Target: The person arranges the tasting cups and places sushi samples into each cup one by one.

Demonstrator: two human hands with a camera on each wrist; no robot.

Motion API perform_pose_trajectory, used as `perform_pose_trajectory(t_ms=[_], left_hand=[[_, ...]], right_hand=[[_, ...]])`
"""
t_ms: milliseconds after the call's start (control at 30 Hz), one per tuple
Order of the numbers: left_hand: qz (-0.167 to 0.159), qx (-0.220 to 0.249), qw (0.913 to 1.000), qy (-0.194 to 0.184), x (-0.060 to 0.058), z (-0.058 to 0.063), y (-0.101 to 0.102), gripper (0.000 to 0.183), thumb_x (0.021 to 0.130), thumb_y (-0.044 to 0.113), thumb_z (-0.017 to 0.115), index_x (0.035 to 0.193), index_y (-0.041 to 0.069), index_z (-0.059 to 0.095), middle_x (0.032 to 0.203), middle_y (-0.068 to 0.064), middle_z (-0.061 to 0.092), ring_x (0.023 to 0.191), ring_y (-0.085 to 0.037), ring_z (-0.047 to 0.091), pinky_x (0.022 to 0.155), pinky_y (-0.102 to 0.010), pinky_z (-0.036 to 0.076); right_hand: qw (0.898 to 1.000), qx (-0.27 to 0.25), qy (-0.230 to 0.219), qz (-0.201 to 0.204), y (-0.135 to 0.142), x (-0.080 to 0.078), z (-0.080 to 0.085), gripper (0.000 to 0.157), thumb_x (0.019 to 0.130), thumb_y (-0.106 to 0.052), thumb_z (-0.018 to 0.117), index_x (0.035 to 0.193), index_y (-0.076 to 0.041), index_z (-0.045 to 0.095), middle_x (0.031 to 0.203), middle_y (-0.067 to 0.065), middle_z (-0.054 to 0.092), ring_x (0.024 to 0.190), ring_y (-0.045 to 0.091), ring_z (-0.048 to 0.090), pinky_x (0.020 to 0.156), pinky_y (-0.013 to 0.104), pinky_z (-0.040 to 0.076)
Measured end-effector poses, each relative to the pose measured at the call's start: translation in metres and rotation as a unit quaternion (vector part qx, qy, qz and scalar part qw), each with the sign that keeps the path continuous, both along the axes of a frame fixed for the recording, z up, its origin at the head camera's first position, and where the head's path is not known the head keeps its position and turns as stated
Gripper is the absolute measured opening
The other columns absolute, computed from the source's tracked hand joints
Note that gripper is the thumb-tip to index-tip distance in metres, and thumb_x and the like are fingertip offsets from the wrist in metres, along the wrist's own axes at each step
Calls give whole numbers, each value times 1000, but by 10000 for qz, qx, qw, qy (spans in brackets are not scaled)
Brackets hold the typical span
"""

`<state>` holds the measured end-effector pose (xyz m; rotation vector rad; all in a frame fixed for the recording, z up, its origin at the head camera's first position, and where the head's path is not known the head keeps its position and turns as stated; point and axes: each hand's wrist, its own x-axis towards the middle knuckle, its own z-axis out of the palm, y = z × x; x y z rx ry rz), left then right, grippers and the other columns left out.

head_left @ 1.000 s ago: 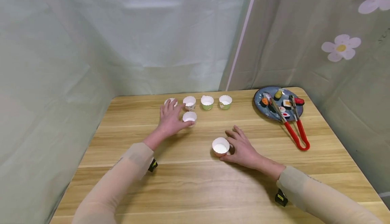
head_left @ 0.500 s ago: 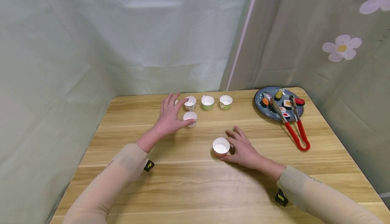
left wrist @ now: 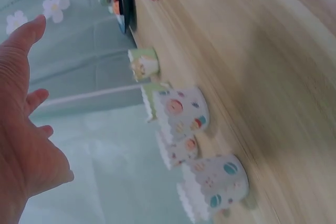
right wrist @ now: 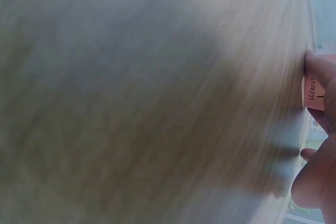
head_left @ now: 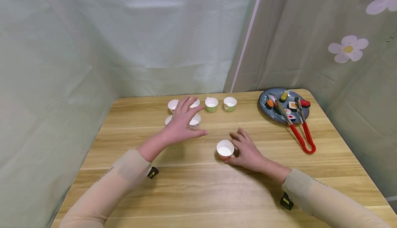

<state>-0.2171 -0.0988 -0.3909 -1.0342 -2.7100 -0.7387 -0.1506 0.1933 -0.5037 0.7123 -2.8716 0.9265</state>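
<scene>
My left hand [head_left: 183, 123] is spread above the left-hand paper baking cups, its straight fingers holding nothing. Partly behind it stand two white patterned cups, one at the back left [head_left: 172, 105] and another beside it [head_left: 195, 103]. Nearer me are a mostly covered front-left cup [head_left: 168, 119] and a white patterned cup [head_left: 194, 122], right of it. The left wrist view shows the fingers apart from every cup [left wrist: 223, 184]. Lower on the table, my right hand [head_left: 248, 152] pinches a pink baking cup [head_left: 224, 149] at its right side; lettering shows on its wall [right wrist: 315, 92].
Two green baking cups [head_left: 211, 105] [head_left: 230, 104] continue the back row. At the back right, a blue plate [head_left: 265, 112] carries several sushi pieces. Red-handled tongs [head_left: 297, 136] lean across its rim, handle on the wooden table [head_left: 198, 197]. Curtains enclose the back and sides.
My left hand drew slightly back, then shifted right, its fingers spreading. The back-left cup and part of the front-left one came into view. The right hand and pink cup stayed put.
</scene>
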Motion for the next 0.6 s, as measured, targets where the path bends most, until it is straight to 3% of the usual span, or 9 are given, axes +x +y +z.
perform_pose_trajectory(t_ms=[233,400,600], left_hand=[[-306,-200,9993,92,11,-3,13,87,78,56,84,149,17,52,167,-11,22,155,-36,6,120,-64,7],[-442,-503,9976,-165,20,-10,21,88,79,60,81,151,19,50,169,-8,18,156,-31,0,121,-61,7],[-446,-821,9949,-368,29,-25,29,83,79,62,81,147,22,54,169,-5,17,156,-31,4,123,-55,5]], right_hand=[[10000,30,-12,-8,0,0,0,71,71,-44,93,128,-10,68,153,21,46,152,44,15,120,63,15],[10000,26,-72,-25,0,1,1,68,72,-45,93,126,-11,69,154,20,45,152,43,14,119,65,15],[10000,88,-3,-38,0,2,2,70,73,-47,91,127,-9,68,154,20,46,152,44,15,119,65,17]])
